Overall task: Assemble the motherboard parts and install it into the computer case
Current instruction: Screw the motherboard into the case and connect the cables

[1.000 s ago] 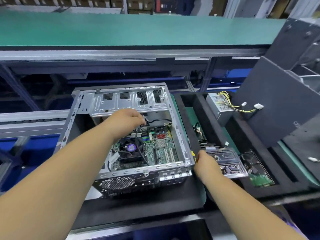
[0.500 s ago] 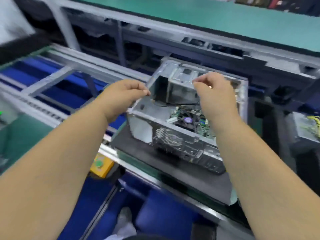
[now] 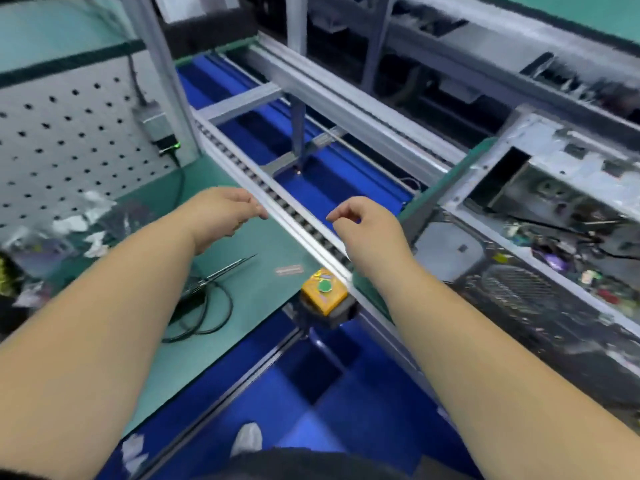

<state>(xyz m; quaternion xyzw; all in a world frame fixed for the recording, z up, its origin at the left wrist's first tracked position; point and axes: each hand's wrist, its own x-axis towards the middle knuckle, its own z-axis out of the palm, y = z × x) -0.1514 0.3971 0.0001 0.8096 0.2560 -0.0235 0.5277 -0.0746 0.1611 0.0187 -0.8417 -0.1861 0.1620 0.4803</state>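
Hovering hands loosely curled, empty | yellow button box below | computer case right

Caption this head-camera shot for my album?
Both empty hands, left and right, hover over the conveyor rail, computer case alongside.

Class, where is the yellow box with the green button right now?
In the head view, the yellow box hangs at the green bench's near corner, beside the roller rail, under the right hand.
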